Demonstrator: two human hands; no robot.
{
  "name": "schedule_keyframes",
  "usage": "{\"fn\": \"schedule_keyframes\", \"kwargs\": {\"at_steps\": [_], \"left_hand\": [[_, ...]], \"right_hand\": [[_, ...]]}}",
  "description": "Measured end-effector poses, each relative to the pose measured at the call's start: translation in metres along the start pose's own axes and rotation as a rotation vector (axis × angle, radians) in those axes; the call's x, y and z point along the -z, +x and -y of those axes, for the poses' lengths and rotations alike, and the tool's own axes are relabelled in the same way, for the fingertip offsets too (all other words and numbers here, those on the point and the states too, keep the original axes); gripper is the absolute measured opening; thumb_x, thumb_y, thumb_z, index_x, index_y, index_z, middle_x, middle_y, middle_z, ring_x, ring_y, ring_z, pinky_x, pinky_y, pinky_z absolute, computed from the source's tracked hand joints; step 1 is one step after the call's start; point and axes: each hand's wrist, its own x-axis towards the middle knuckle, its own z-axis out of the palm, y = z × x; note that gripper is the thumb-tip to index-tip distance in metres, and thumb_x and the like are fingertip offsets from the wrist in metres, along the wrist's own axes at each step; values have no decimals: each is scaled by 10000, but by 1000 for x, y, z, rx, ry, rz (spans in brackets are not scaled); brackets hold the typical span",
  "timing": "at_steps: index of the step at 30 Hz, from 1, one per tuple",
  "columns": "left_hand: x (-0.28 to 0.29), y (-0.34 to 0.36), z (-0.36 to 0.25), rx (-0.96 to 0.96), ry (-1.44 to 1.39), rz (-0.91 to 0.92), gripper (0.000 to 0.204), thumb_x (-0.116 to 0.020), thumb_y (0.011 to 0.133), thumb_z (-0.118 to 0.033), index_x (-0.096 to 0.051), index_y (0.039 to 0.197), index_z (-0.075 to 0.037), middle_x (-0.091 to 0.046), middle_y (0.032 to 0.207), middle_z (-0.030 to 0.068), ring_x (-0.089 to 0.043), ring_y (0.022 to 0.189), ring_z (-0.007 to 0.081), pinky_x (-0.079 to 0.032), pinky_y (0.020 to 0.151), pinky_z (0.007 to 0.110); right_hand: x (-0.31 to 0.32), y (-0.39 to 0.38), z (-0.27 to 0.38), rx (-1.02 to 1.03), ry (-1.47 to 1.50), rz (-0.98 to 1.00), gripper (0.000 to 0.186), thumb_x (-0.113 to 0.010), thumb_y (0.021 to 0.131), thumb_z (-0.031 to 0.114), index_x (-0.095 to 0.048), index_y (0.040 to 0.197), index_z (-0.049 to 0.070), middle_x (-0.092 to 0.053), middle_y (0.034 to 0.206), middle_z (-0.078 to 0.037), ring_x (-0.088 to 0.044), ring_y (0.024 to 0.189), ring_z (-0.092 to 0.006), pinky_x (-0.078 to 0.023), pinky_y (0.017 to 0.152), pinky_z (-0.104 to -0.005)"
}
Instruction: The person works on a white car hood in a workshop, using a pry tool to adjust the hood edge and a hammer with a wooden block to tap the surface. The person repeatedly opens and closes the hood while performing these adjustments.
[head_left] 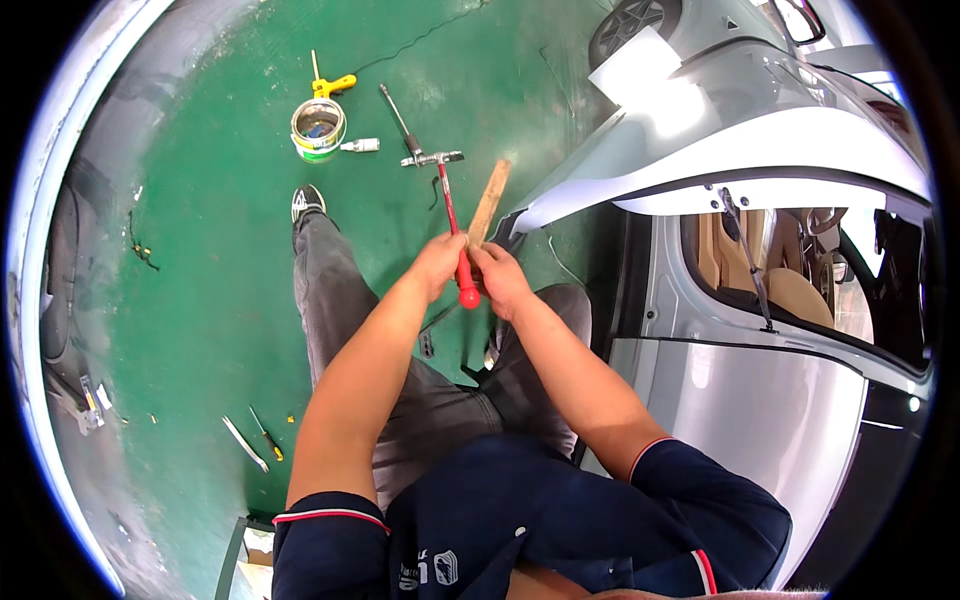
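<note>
My left hand (440, 262) is closed round the red handle of a hammer (450, 205), whose metal head points away from me. Beside it, my right hand (502, 280) grips the lower end of a flat wooden stick (488, 203). Both hands meet in front of my knees, with the hammer's red butt end showing between them. Just right of the stick's lower part is the edge of a silver car panel (570, 195). A long metal tool with a dark grip (398, 115) lies beyond the hammer head.
An open can (318, 130) stands on the green floor, with a yellow-handled tool (333, 86) and a small white bottle (361, 145) beside it. A screwdriver (267, 436) and a pale strip (244, 443) lie at left. The silver car (740, 400) fills the right side.
</note>
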Motion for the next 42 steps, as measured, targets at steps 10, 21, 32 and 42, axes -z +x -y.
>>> {"fn": "schedule_keyframes", "kwargs": {"at_steps": [10, 21, 32, 42], "left_hand": [[66, 48, 43, 229, 145, -387, 354, -632, 969, -143, -541, 1278, 1, -631, 867, 128, -620, 636, 232, -511, 538, 413], [-38, -70, -41, -505, 413, -261, 241, -611, 1037, -148, -598, 1261, -62, -509, 733, -40, -460, 582, 41, -381, 518, 236], [-66, -241, -20, -583, 425, -259, 259, -595, 1052, -93, -579, 1304, -37, -546, 782, -24, -496, 614, 54, -397, 547, 216], [-79, -301, 5, -722, 802, -319, 277, -674, 999, -33, -644, 1274, -5, -592, 909, -31, -525, 716, 45, -434, 624, 209]], "right_hand": [[54, -23, -11, -185, -111, -6, 282, -532, 1007, 231, -581, 1182, 16, -668, 953, -74, -632, 687, -166, -509, 550, -313], [87, -37, -31, -79, -58, 3, 346, -575, 968, 163, -554, 1283, 20, -672, 889, -84, -549, 582, -134, -429, 496, -295], [51, -117, 58, 359, 36, 162, 278, -682, 1001, 208, -734, 1210, 32, -641, 858, 10, -521, 655, -74, -435, 601, -234], [60, -231, 181, 1077, -175, 310, 307, -814, 882, 206, -762, 1146, 60, -639, 995, -35, -578, 911, -136, -476, 776, -284]]}}
